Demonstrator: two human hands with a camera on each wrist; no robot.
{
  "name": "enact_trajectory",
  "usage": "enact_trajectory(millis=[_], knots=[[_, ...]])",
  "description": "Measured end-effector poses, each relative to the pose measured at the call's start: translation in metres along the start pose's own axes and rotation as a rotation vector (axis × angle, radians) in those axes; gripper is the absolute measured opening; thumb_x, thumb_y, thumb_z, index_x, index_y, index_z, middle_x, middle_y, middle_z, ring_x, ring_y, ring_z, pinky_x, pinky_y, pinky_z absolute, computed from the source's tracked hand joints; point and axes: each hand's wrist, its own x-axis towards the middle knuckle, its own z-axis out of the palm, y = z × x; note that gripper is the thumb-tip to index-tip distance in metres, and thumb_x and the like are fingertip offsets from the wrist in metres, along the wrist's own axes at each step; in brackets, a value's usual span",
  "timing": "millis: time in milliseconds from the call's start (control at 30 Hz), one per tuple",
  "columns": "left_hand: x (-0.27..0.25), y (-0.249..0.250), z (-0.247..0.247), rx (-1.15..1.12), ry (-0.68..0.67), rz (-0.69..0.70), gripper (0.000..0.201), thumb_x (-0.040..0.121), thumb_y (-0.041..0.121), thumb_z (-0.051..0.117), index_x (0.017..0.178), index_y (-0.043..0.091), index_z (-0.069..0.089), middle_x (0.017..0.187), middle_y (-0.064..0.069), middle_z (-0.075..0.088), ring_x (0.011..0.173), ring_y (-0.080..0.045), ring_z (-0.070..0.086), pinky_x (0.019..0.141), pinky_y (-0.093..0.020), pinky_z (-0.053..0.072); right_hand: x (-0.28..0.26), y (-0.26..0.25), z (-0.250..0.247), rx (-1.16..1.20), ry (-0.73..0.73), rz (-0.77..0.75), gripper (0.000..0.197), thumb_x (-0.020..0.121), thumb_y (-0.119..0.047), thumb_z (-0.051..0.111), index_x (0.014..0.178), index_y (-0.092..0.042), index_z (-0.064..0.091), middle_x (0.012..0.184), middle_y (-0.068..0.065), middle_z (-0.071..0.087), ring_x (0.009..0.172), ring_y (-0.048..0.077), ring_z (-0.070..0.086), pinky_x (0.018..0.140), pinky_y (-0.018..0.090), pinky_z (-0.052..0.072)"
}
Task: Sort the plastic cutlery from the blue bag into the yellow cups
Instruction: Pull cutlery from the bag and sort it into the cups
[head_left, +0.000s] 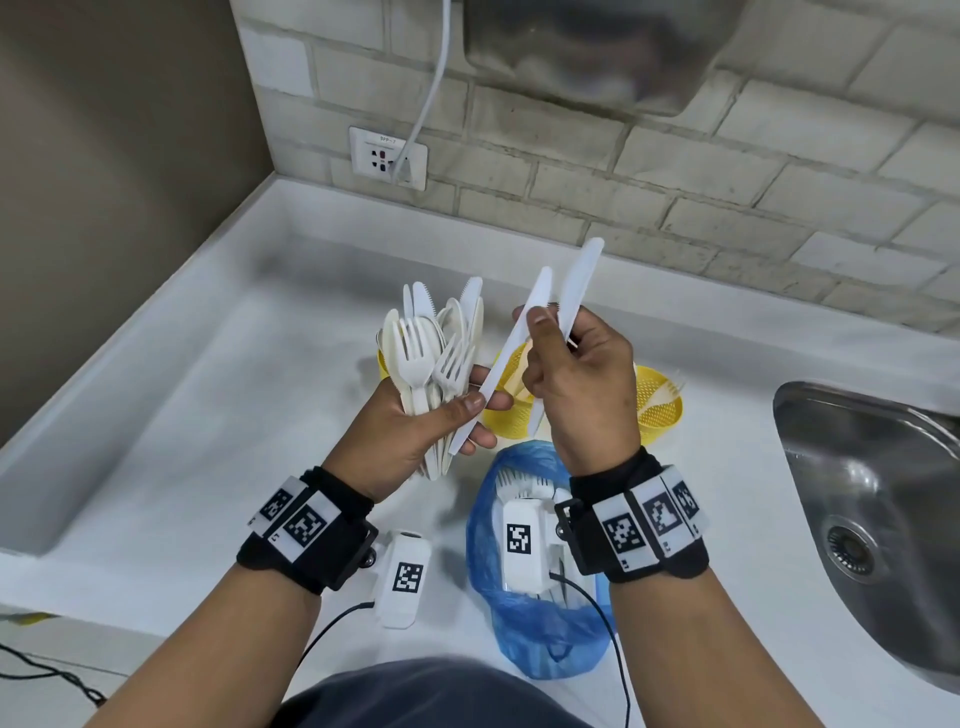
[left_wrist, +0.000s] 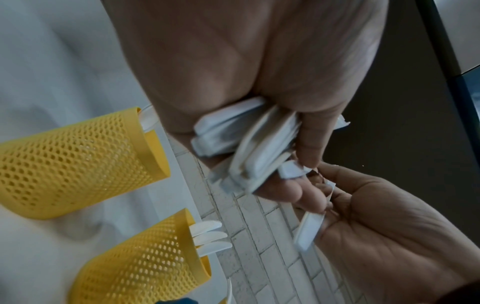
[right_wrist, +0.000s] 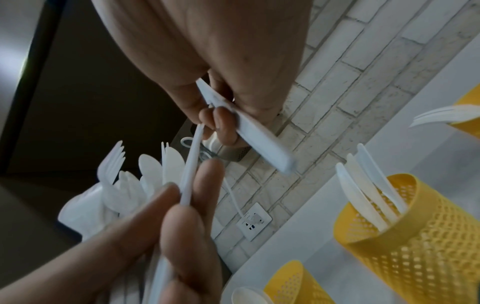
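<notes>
My left hand (head_left: 467, 415) grips a fanned bundle of white plastic forks, spoons and knives (head_left: 431, 358) above the counter. One knife (head_left: 511, 348) slants from that bundle's base up to my right hand (head_left: 532, 319), whose thumb and forefinger pinch it. The right hand also holds a second knife (head_left: 579, 291) upright in its fingers. Three yellow mesh cups stand behind the hands: left (head_left: 383, 361), middle (head_left: 506, 410), right (head_left: 657, 402). The middle cup (right_wrist: 415, 226) holds knives, and fork tines stick out of the right one. The blue bag (head_left: 519, 634) lies under my right wrist with cutlery inside.
A steel sink (head_left: 872, 519) is sunk into the white counter (head_left: 208, 415) at the right. The brick wall behind carries a socket (head_left: 388, 158) with a white cable plugged in. A black cable trails at the counter's front left.
</notes>
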Motion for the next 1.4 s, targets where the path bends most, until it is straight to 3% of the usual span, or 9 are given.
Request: enact_trajectory(millis=[233, 367, 500, 700, 867, 1000, 1167, 1267, 1400], knots=[[0.001, 0.0, 0.003, -0.045, -0.019, 0.019, 0.02, 0.092, 0.018, 0.067, 0.111, 0.022, 0.073, 0.11, -0.021, 0.075, 0.074, -0.032, 0.071, 0.072, -0.04, 0.056, -0.003, 0.002, 0.002, 0.021, -0.111, 0.087, 0.023, 0.096, -0.035, 0.063, 0.095, -0.014, 0.073, 0.064, 0.017, 0.048, 0.069, 0.053, 0.061, 0.063, 0.057, 0.052], [0.001, -0.001, 0.001, -0.044, -0.045, 0.009, 0.024, 0.095, 0.015, 0.064, 0.118, 0.01, 0.067, 0.109, -0.02, 0.075, 0.072, -0.029, 0.07, 0.065, -0.033, 0.056, 0.001, -0.005, 0.002, 0.215, -0.011, 0.057, 0.026, 0.109, -0.016, 0.043, 0.089, -0.008, 0.059, 0.073, 0.01, 0.057, 0.063, 0.022, 0.06, 0.063, 0.04, 0.054], [0.0, -0.003, -0.003, -0.06, -0.064, 0.018, 0.024, 0.094, 0.018, 0.065, 0.117, 0.008, 0.066, 0.109, -0.021, 0.075, 0.069, -0.028, 0.069, 0.063, -0.03, 0.054, 0.012, -0.014, -0.008, 0.497, 0.117, 0.049, 0.029, 0.113, -0.023, 0.029, 0.097, -0.008, 0.048, 0.073, 0.017, 0.062, 0.062, 0.034, 0.068, 0.06, 0.036, 0.056], [-0.001, 0.0, -0.002, -0.09, -0.091, 0.01, 0.02, 0.093, 0.016, 0.065, 0.112, 0.015, 0.07, 0.104, -0.019, 0.076, 0.066, -0.026, 0.069, 0.062, -0.03, 0.054, 0.026, -0.03, -0.024, 0.466, 0.338, -0.061, 0.03, 0.112, -0.034, 0.035, 0.092, -0.015, 0.047, 0.061, -0.002, 0.032, 0.049, 0.015, 0.026, 0.047, 0.024, 0.022], [0.0, 0.0, 0.0, -0.092, -0.121, -0.013, 0.018, 0.095, 0.016, 0.064, 0.11, 0.021, 0.074, 0.103, -0.018, 0.076, 0.065, -0.025, 0.07, 0.062, -0.03, 0.054, 0.027, -0.029, -0.022, 0.102, 0.074, -0.194, 0.011, 0.091, -0.018, 0.067, 0.1, -0.015, 0.062, 0.072, 0.007, 0.037, 0.057, 0.015, 0.035, 0.057, 0.029, 0.033], [0.0, 0.0, 0.002, -0.087, -0.138, -0.023, 0.02, 0.094, 0.016, 0.063, 0.111, 0.019, 0.073, 0.1, -0.019, 0.076, 0.064, -0.026, 0.069, 0.062, -0.031, 0.054, 0.018, -0.028, -0.015, -0.096, -0.226, -0.141, 0.014, 0.092, -0.013, 0.071, 0.106, -0.008, 0.07, 0.067, 0.022, 0.035, 0.054, 0.015, 0.038, 0.056, 0.022, 0.038], [-0.001, 0.0, 0.003, -0.07, -0.145, -0.039, 0.022, 0.095, 0.017, 0.064, 0.116, 0.014, 0.068, 0.099, -0.02, 0.075, 0.065, -0.025, 0.068, 0.062, -0.03, 0.054, 0.007, -0.021, -0.008, -0.143, -0.325, -0.122, 0.008, 0.094, -0.013, 0.073, 0.099, -0.008, 0.07, 0.077, 0.039, 0.051, 0.069, 0.023, 0.053, 0.068, 0.027, 0.049], [-0.001, 0.001, 0.002, -0.057, -0.149, -0.047, 0.021, 0.097, 0.017, 0.065, 0.118, 0.014, 0.068, 0.099, -0.018, 0.076, 0.065, -0.025, 0.068, 0.063, -0.03, 0.056, 0.006, -0.018, -0.007, -0.12, -0.289, -0.129, 0.01, 0.094, -0.009, 0.072, 0.091, -0.019, 0.07, 0.077, 0.022, 0.067, 0.071, 0.014, 0.063, 0.069, 0.023, 0.051], [-0.002, 0.002, 0.003, -0.06, -0.161, -0.049, 0.024, 0.096, 0.02, 0.064, 0.118, 0.017, 0.07, 0.1, -0.02, 0.075, 0.068, -0.027, 0.068, 0.065, -0.031, 0.056, 0.006, -0.012, -0.009, -0.139, -0.245, -0.13, 0.008, 0.097, -0.016, 0.07, 0.096, -0.008, 0.069, 0.074, -0.01, 0.067, 0.061, 0.0, 0.06, 0.062, 0.013, 0.045]])
